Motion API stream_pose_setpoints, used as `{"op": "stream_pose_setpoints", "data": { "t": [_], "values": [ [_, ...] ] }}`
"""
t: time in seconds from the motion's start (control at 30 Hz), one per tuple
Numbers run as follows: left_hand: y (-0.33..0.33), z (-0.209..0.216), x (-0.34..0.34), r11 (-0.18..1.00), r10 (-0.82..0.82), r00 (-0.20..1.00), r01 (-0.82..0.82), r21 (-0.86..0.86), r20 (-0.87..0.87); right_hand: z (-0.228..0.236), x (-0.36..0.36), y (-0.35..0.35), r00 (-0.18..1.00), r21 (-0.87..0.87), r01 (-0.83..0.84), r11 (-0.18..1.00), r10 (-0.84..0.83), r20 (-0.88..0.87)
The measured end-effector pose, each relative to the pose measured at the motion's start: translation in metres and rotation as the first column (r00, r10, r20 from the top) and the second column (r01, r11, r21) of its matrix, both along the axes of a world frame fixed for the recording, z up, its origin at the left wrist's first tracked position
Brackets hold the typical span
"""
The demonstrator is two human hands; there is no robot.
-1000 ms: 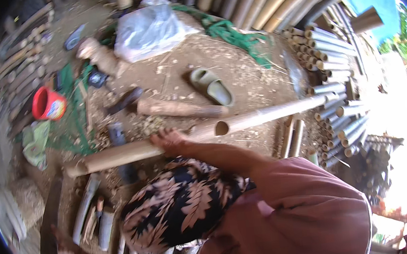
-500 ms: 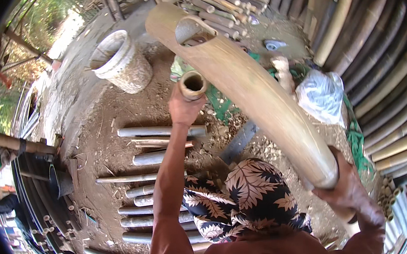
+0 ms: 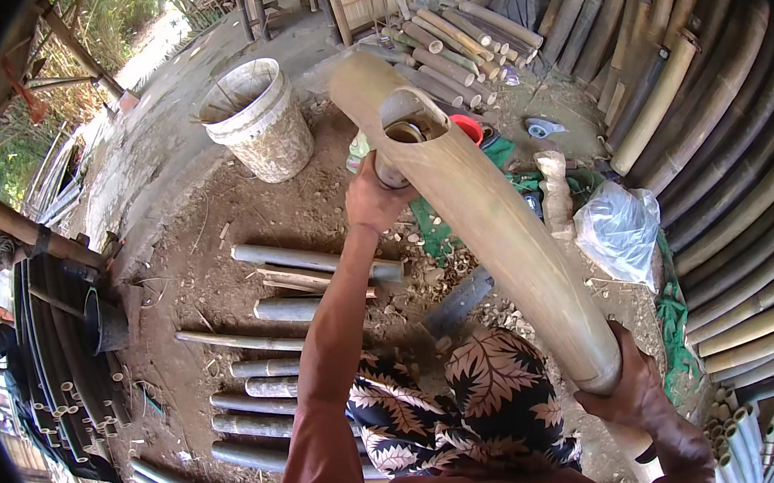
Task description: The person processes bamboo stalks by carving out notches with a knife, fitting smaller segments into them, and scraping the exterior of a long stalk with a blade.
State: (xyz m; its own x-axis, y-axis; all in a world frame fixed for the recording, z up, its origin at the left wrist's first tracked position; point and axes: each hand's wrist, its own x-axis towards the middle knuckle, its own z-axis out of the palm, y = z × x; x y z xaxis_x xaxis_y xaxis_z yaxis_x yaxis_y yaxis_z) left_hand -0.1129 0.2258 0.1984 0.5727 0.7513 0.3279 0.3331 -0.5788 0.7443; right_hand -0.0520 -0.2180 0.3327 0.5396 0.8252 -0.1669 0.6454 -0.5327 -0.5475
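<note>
A thick pale bamboo pole slants across the middle, with an oval opening cut near its far end. My right hand is wrapped round its near end. Closed round a short bamboo tube, my left hand is on the pole's left side, by the opening. The tube's round rim shows inside the opening; how it enters the pole's wall is hidden. Below my right hand, a pale cylindrical piece with a dark band shows in part; whether the hand touches it I cannot tell.
Several cut bamboo lengths lie in a row on the left ground. A stained white bucket stands far left. Stacked bamboo poles line the right side. A clear plastic bag and green netting lie nearby.
The short tube has moved from beside the big pole against it, and its rim now shows in the opening. The big pole has shifted slightly; both hands keep their grip.
</note>
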Motion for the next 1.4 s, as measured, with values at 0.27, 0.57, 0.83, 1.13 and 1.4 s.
{"op": "stream_pose_setpoints", "data": {
  "t": [0.27, 0.57, 0.83, 1.13, 1.4],
  "values": [
    [-0.002, 0.007, 0.005, 1.0, 0.018, 0.995, -0.018, 0.004, -0.093, -0.009, 0.004, 0.006, 0.999, -0.036, 0.015, 0.999, -0.014, 0.03],
    [0.021, -0.002, 0.004, 0.988, -0.038, 0.99, 0.058, 0.145, -0.139, -0.042, 0.015, 0.043, 0.996, -0.071, 0.052, 0.996, -0.046, 0.073],
    [0.073, 0.142, 0.008, 0.968, -0.113, 0.96, 0.048, 0.245, 0.258, -0.065, 0.027, 0.077, 1.0, -0.005, 0.01, 1.0, -0.01, -0.028],
    [0.191, 0.01, 0.09, 0.974, -0.227, 0.912, 0.219, -0.062, -0.341, -0.118, 0.056, 0.108, 0.997, 0.031, 0.013, 0.999, -0.011, -0.082],
    [0.133, 0.028, 0.087, 0.931, -0.293, 0.956, 0.283, -0.233, -0.01, -0.122, 0.048, 0.083, 0.999, 0.033, 0.002, 0.999, -0.003, 0.04]
  ]
}}
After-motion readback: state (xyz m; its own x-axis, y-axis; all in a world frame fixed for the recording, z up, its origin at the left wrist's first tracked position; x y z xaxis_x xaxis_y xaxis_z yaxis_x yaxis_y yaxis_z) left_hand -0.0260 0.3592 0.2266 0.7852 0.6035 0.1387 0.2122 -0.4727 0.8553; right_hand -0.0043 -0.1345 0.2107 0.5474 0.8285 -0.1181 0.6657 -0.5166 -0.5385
